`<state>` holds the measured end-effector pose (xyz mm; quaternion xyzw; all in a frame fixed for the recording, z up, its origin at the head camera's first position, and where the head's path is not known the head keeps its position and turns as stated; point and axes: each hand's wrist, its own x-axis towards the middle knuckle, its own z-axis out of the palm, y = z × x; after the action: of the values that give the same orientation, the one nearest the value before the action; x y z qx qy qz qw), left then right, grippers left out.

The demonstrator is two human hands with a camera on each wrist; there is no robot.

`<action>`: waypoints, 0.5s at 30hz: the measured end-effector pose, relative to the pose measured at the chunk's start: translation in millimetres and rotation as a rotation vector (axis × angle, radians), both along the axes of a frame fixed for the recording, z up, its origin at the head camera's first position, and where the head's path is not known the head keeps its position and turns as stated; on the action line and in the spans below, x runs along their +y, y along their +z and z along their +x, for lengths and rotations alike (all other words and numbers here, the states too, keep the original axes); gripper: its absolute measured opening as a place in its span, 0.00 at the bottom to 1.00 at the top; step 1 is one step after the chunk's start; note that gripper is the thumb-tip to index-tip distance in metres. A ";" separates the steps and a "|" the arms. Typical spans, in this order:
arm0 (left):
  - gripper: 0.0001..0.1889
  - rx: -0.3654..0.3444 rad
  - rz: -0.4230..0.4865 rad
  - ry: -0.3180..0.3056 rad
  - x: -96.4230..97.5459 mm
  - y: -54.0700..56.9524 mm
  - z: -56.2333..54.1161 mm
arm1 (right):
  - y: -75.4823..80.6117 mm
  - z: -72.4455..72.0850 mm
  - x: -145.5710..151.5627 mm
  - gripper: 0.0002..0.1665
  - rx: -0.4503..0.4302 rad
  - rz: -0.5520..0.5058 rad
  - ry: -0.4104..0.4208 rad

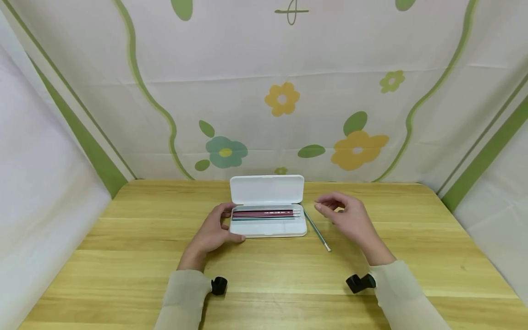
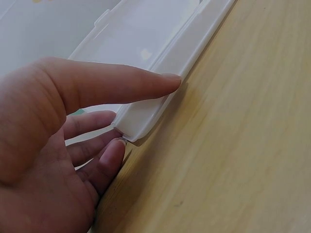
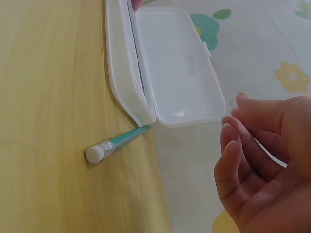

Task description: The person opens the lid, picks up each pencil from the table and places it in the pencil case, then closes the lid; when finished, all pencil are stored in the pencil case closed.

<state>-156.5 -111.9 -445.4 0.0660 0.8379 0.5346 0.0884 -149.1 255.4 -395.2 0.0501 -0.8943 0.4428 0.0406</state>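
Observation:
A white pencil case (image 1: 268, 228) lies on the table with its lid (image 1: 266, 189) raised at the back. Inside are dark red pencils (image 1: 264, 213) and a green one, side by side. My left hand (image 1: 212, 231) holds the case by its left end, the thumb along the front wall and the other fingers around the end and behind. Just outside the right end, a green pencil (image 1: 316, 228) with a white eraser (image 3: 95, 154) lies slanted on the table. My right hand (image 1: 346, 215) hovers right of that pencil, fingers loosely bent, holding nothing.
The wooden table (image 1: 123, 256) ends at a pale flowered cloth (image 1: 247, 55) just behind the lid. Cloth also hangs along the left and right sides. Black camera mounts (image 1: 219, 285) sit at both wrists.

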 end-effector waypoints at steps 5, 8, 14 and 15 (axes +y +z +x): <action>0.50 -0.008 0.000 0.005 -0.4 -0.7 0.0 | -2.1 7.4 7.0 0.14 -0.008 -0.027 -0.018; 0.50 -0.018 0.004 0.007 -0.9 -0.6 0.0 | -4.5 11.2 10.9 0.17 -0.034 -0.067 -0.030; 0.52 -0.037 0.018 0.008 -0.3 1.1 0.6 | -11.5 19.4 19.0 0.22 -0.087 -0.124 -0.084; 0.52 -0.038 0.020 0.008 -0.3 1.4 0.9 | -12.6 20.4 20.3 0.22 -0.097 -0.118 -0.094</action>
<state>-155.6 -112.2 -444.0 0.0531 0.8309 0.5444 0.1016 -128.7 275.7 -407.8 -0.0157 -0.8689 0.4942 0.0209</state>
